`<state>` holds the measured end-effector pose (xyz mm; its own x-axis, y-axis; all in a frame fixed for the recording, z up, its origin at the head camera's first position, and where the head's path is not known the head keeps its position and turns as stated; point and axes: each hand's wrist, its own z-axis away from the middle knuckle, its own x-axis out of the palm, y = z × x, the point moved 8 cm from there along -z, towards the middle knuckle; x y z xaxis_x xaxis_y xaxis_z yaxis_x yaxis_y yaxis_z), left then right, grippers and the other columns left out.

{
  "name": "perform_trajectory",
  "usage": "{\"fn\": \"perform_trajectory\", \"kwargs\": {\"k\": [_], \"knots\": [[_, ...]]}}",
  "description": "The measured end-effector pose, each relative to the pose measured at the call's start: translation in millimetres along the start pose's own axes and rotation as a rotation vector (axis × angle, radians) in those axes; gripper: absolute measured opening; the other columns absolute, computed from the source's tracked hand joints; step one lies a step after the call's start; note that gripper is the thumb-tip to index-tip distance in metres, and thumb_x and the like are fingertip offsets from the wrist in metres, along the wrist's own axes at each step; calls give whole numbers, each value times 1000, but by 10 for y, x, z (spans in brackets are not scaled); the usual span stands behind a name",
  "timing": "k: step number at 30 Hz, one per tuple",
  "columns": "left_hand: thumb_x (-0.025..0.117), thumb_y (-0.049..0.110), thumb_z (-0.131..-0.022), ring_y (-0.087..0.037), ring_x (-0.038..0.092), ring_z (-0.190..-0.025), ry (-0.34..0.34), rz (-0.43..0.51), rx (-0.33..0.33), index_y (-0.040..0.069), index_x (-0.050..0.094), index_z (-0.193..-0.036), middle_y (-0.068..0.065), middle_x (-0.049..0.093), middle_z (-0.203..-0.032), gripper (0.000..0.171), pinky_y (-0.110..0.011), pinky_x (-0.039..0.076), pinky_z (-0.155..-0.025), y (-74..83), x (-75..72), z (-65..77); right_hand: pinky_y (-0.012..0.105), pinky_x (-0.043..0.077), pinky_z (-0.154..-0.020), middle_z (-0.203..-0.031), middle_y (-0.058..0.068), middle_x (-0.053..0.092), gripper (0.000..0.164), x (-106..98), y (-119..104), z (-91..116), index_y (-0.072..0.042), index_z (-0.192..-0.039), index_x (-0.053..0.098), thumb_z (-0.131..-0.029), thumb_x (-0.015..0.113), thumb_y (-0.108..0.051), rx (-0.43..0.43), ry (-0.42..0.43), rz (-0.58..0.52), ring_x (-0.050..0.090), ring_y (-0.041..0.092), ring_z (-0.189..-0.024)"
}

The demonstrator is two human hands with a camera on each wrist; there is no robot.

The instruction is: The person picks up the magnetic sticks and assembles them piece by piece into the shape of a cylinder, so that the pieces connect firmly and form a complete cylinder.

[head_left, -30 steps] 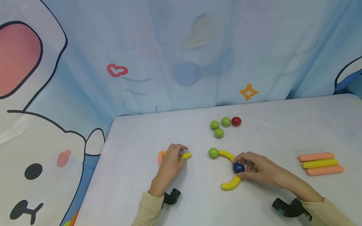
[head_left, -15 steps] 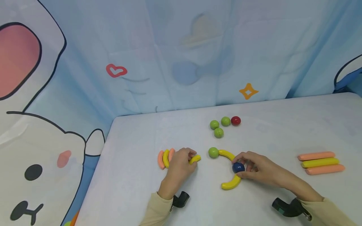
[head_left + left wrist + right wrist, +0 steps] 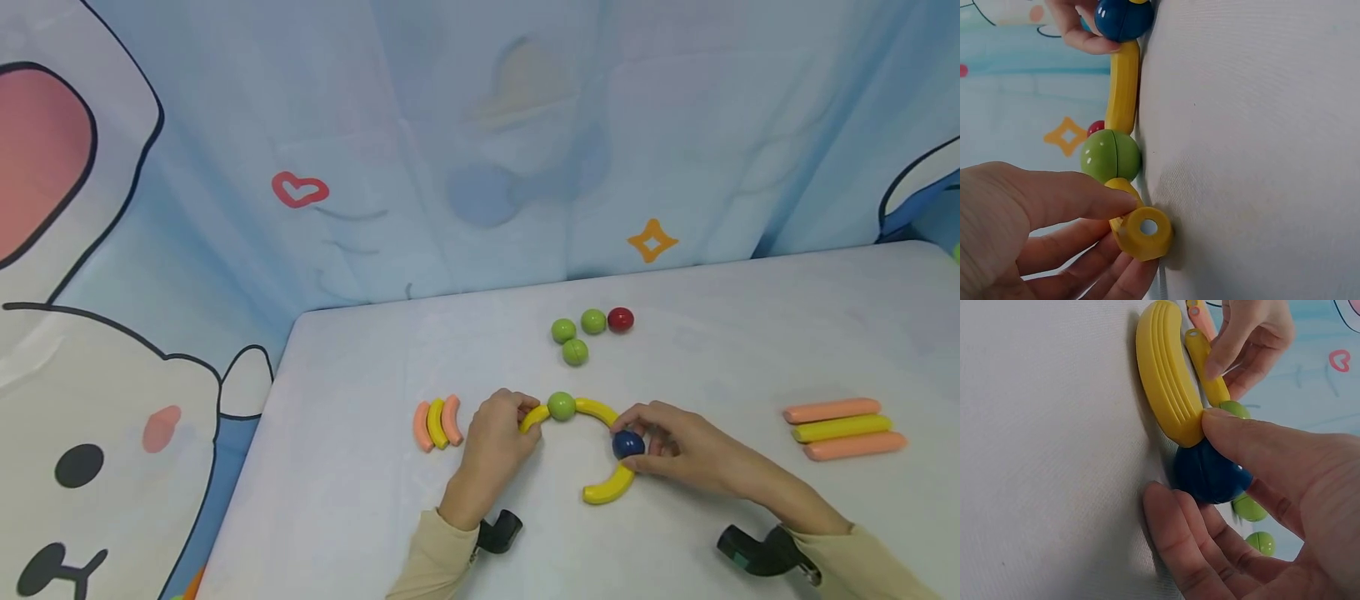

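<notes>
My left hand [image 3: 497, 442] pinches a short curved yellow magnetic rod [image 3: 1124, 234] between thumb and fingers. The rod's far end meets a green ball [image 3: 561, 406]. From that ball a second curved yellow rod [image 3: 597, 409] runs to a dark blue ball [image 3: 627, 444]. My right hand [image 3: 686, 442] holds the blue ball, its thumb at the joint with a third curved yellow rod [image 3: 1169, 375], which bends back toward the front. Together the pieces make an open arc lying on the white table. A pale metal disc shows in the near end of the left rod in the left wrist view.
Left of my left hand lie two orange curved rods and a yellow curved rod [image 3: 437, 423]. Several green balls [image 3: 575, 352] and a red ball [image 3: 620, 319] sit farther back. Straight orange and yellow rods [image 3: 843, 428] lie at the right. A printed curtain [image 3: 450, 125] hangs behind the table.
My left hand has moved right from the group of curved pieces, bringing a curved yellow rod up to the green ball. The right hand has stayed at the blue ball.
</notes>
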<state>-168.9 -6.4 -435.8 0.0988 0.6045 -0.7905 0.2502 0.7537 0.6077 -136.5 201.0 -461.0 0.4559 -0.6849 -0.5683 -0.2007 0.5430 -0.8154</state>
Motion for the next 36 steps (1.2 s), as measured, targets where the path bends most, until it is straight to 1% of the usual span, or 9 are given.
{"fn": "perform_trajectory", "kwargs": {"k": [6, 11, 18, 20, 23, 26, 29, 32, 36], "knots": [[81, 0, -88, -18, 67, -84, -4, -2, 16, 1, 79, -105, -6, 68, -91, 17, -21, 53, -72, 16, -7, -12, 22, 49, -62, -100, 1, 56, 40, -2, -9, 2, -6, -126, 65, -91, 83, -18, 4, 2, -2, 51, 7, -73], [82, 3, -90, -19, 66, -86, -20, -1, 16, 2, 79, -107, -5, 68, -93, 18, -21, 53, -74, 26, 5, -43, 22, 48, -61, -98, -1, 55, 39, 17, -35, 31, -5, -123, 65, -90, 83, -16, 1, 11, 15, 49, 6, -72], [82, 4, -90, -20, 68, -91, -45, 11, -3, 2, 77, -111, -5, 68, -96, 22, -24, 55, -79, 11, -3, -44, 21, 49, -62, -93, -2, 53, 41, 167, -105, 96, -8, -122, 64, -90, 84, -21, 15, -66, 12, 50, 5, -72], [82, 4, -90, -20, 68, -92, -58, 7, -16, 1, 77, -113, -6, 68, -98, 24, -24, 56, -79, -3, -26, -26, 21, 48, -61, -93, -2, 53, 41, 187, -117, 111, -9, -123, 64, -89, 85, -21, 11, -79, 14, 49, 4, -72], [82, 3, -89, -19, 67, -89, -88, 14, -21, 0, 76, -114, -6, 67, -98, 25, -23, 56, -78, -20, -43, -10, 21, 48, -61, -94, -3, 54, 40, 182, -122, 128, -9, -122, 65, -89, 85, -20, 0, -71, 26, 49, 3, -72], [82, 2, -89, -17, 64, -86, -115, 40, -17, 0, 76, -113, -5, 67, -96, 24, -21, 55, -77, -36, -29, -19, 21, 48, -60, -93, -3, 54, 40, 178, -112, 139, -9, -121, 66, -88, 86, -19, 17, -59, 40, 49, 3, -71], [82, 2, -89, -15, 63, -85, -122, 67, -9, 1, 76, -111, -4, 67, -96, 23, -20, 54, -77, -45, -8, -42, 21, 48, -60, -91, -3, 54, 41, 196, -110, 148, -9, -121, 66, -88, 86, -20, 42, -62, 36, 49, 4, -71], [82, 1, -90, -14, 64, -87, -130, 91, 9, 2, 76, -110, -4, 68, -98, 21, -20, 54, -78, -25, 16, -77, 21, 47, -60, -89, -3, 54, 41, 231, -128, 163, -7, -123, 66, -90, 85, -22, 51, -92, 17, 50, 5, -70], [80, 0, -90, -15, 64, -89, -149, 94, 40, 2, 77, -109, -4, 69, -98, 20, -19, 53, -79, 38, 54, -127, 21, 46, -60, -86, -5, 56, 36, 238, -131, 184, -8, -124, 66, -96, 78, -27, 90, -114, 13, 51, 6, -70]]}}
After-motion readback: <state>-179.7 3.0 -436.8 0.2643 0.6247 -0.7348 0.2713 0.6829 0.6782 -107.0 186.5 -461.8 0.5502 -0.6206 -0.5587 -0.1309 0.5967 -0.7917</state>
